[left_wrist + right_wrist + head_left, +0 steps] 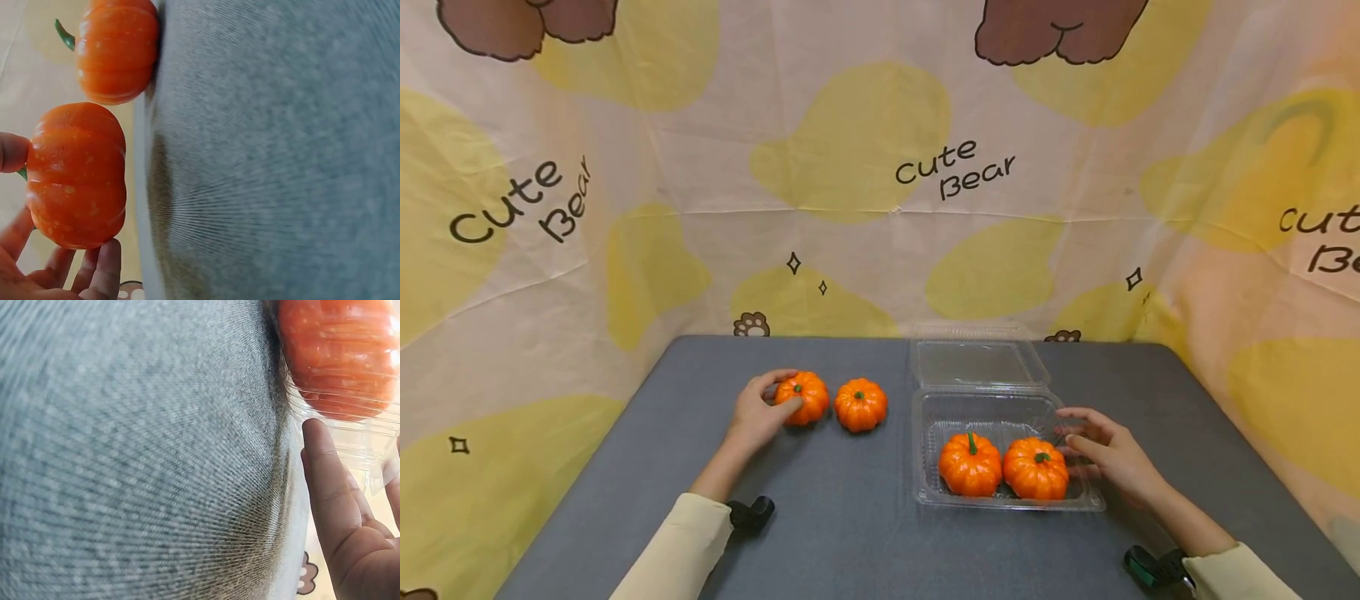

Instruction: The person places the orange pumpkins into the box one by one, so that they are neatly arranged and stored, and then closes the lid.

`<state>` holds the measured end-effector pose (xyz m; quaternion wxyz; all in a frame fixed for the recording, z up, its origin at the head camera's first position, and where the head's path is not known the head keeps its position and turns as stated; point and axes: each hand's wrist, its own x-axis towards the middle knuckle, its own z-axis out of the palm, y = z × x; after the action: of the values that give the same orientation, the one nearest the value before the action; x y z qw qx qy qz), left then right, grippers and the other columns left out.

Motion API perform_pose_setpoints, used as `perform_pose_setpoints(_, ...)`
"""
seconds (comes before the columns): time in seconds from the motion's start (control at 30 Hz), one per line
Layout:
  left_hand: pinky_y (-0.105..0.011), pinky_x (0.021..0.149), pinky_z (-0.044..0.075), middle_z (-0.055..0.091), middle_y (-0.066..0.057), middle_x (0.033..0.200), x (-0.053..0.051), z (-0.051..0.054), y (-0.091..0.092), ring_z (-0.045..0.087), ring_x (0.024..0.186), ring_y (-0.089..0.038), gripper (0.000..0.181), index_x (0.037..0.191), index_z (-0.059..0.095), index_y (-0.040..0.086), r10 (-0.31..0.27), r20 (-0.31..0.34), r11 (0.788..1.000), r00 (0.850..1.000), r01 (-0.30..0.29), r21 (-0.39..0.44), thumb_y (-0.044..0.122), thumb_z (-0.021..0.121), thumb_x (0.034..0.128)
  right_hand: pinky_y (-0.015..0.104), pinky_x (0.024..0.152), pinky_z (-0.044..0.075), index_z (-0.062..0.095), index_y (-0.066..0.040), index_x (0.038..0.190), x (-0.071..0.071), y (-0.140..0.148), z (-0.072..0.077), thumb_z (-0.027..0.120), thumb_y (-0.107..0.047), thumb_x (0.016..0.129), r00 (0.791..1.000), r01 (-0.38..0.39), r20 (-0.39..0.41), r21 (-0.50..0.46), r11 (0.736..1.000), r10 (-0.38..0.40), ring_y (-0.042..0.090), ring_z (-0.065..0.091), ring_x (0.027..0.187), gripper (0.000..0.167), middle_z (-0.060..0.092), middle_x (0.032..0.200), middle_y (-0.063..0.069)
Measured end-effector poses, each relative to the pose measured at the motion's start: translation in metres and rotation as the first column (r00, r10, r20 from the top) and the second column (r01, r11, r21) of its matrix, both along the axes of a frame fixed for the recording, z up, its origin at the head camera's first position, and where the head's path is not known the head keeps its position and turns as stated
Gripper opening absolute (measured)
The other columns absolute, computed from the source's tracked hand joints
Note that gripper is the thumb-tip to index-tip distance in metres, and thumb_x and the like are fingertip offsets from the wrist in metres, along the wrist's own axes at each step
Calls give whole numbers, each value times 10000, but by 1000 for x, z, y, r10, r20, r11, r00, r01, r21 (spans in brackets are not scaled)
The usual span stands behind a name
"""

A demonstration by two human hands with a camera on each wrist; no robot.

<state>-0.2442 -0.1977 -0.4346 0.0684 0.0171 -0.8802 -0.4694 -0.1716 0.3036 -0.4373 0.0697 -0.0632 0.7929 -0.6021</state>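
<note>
Orange pumpkin [808,402] sits left of centre in the frame, pinched between thumb and fingers of the left hand [760,414]; from my left wrist feed I see it just clear of the grey table [842,525]; second pumpkin [861,406] rests on the table just beside it, towards frame centre; clear container [970,412] is right of centre, lid [977,364] folded back towards the backdrop [850,142]; I count two inside, green-stemmed pumpkin [970,468] and right-hand pumpkin [1036,472], side by side near the front wall; right hand [1116,458] is at the container's right side, fingers extended and apart; whether every fingertip touches plastic, I can't tell.
</note>
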Motion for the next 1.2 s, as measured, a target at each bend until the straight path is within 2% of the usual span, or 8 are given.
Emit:
perform_pose_setpoints(0.23, -445, 917, 463, 536, -141, 1268, 2, 11, 4, 550, 1091, -328, 451, 1236, 638, 172, 4, -28, 1000, 1000, -4, -11, 198, 716, 793, 341, 686, 594, 436, -33, 1364, -1, 1, 0, 541, -124, 979, 1000, -3, 2, -1, 1000, 3, 107, 689, 869, 409, 643, 1058, -25)
perform_pose_setpoints(0.47, -455, 898, 486, 520, -114, 1275, 5, 22, 12, 537, 1118, -320, 447, 1241, 630, 202, 10, -20, 1000, 1000, -10, 14, 211, 706, 801, 344, 684, 595, 425, -17, 1366, -1, 0, 0, 545, -128, 977, 1000, -5, 4, 1, 1000, 5, 106, 690, 867, 422, 645, 1062, -33)
perform_pose_setpoints(0.57, -436, 878, 494, 528, -103, 1278, 6, 27, 16, 548, 1110, -310, 448, 1241, 634, 210, 2, -40, 1000, 999, -1, 23, 211, 715, 800, 346, 680, 595, 433, -17, 1359, -1, -1, 0, 550, -125, 974, 1000, -5, 0, -3, 1000, 5, 107, 691, 862, 417, 651, 1057, -38)
perform_pose_setpoints(0.9, -421, 871, 511, 553, -77, 1248, 6, 44, 40, 558, 1071, -277, 457, 1230, 640, 207, -75, -121, 995, 990, 81, 50, 211, 744, 785, 344, 671, 595, 454, -23, 1344, 0, -1, -1, 546, -107, 973, 1000, -3, -11, -11, 1000, 3, 102, 693, 857, 391, 670, 1046, -71)
perform_pose_setpoints(1.2, -401, 840, 535, 564, -79, 1246, 3, 59, 70, 574, 1089, -272, 485, 1237, 629, 172, -167, -186, 978, 968, 187, 95, 153, 749, 767, 341, 660, 595, 486, -59, 1322, -1, -1, 0, 548, -98, 969, 1000, 0, -21, -17, 1000, 0, 105, 692, 840, 360, 673, 1037, -73)
